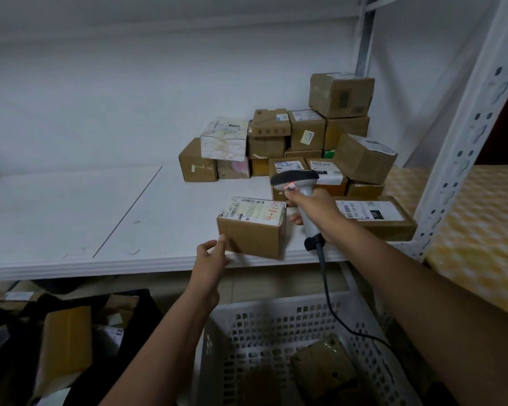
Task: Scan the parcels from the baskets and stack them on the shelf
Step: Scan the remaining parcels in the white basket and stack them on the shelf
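We see a white shelf carrying a pile of cardboard boxes at its right end and one labelled box near its front edge.

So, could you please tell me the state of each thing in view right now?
Brown cardboard parcel with white label: upright at shelf edge, left hand touching its corner.
Grey handheld barcode scanner: gripped by right hand.
White perforated plastic basket: holding parcels.
White shelf: stacked boxes at right.

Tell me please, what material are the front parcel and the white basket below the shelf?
The front parcel: brown cardboard, matte, with a white paper label on top. The white basket: apparently moulded plastic, smooth, its wall perforated with a grid of holes.
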